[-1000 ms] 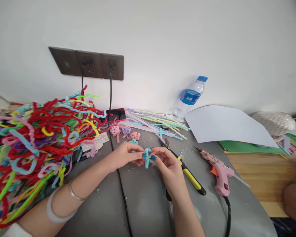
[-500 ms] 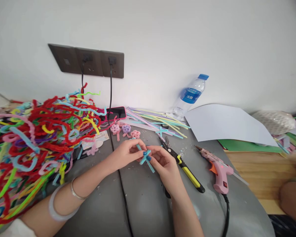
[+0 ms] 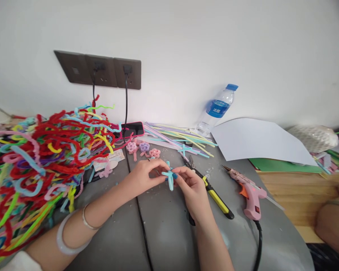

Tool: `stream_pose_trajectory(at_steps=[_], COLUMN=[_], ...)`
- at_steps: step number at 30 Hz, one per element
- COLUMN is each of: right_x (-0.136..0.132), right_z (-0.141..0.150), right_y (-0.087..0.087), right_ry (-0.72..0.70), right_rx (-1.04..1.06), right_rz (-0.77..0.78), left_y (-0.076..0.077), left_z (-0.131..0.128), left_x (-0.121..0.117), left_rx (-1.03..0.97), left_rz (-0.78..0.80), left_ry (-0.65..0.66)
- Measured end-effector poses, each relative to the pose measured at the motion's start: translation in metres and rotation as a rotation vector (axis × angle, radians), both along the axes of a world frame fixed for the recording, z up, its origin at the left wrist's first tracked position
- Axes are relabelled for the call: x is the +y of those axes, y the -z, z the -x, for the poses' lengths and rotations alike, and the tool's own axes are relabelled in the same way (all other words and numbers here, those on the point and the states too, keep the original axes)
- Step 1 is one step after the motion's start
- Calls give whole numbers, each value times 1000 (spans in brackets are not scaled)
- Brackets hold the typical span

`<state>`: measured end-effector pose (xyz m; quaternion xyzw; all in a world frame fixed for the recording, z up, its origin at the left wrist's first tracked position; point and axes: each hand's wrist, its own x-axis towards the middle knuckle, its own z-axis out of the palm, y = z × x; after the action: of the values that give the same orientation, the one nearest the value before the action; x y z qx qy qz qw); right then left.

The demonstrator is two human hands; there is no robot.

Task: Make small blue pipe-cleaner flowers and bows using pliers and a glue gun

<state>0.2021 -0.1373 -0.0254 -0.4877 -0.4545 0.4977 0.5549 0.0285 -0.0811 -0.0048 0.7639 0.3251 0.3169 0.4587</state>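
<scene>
Light blue pipe cleaners (image 3: pixel 170 181), crossed into a small star-like shape, are pinched between both hands above the grey table. My left hand (image 3: pixel 147 175) grips them from the left with thumb and fingers. From the right, my right hand (image 3: pixel 190 188) holds the same piece between thumb and forefinger. Part of it is hidden behind the fingertips. Small pink and purple pipe-cleaner flowers (image 3: pixel 144 147) lie just beyond my left hand. Black and yellow pliers (image 3: pixel 219 201) rest beside my right hand, partly covered by it.
A tangled heap of coloured pipe cleaners (image 3: pixel 59 139) fills the left. Straight pipe cleaners (image 3: pixel 175 133), a phone (image 3: pixel 134 129) and a leaning bottle (image 3: pixel 217 107) are along the wall. On the right are a pink glue gun (image 3: pixel 252 199) and white paper (image 3: pixel 262 141). A black cable (image 3: pixel 141 222) crosses the table.
The blue pipe-cleaner piece has been turned between my fingers, so its arms now point differently. Both hands have shifted slightly and still hold it.
</scene>
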Motion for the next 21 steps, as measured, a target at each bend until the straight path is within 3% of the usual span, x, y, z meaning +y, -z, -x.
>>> stream_pose_trajectory(at_steps=[5,12,16,18,21], right_x=[0,0,0,-1,-2], right_z=[-1,-2,-2,-2,-3], right_y=[2,0,2,3,2], right_ry=[4,-23,-19,-24,-34], right_rx=[63,-9,85,172,269], right_rz=[-16,-54,-19,9,39], left_y=[-4,-4,-1,0,1], left_z=[2,2,1,1,0], left_x=[0,3,3,3,3], left_rx=[-25,13,8,-31,-106], left_rz=[39,9,-38,22,241], left_ry=[18,19,16,6,14])
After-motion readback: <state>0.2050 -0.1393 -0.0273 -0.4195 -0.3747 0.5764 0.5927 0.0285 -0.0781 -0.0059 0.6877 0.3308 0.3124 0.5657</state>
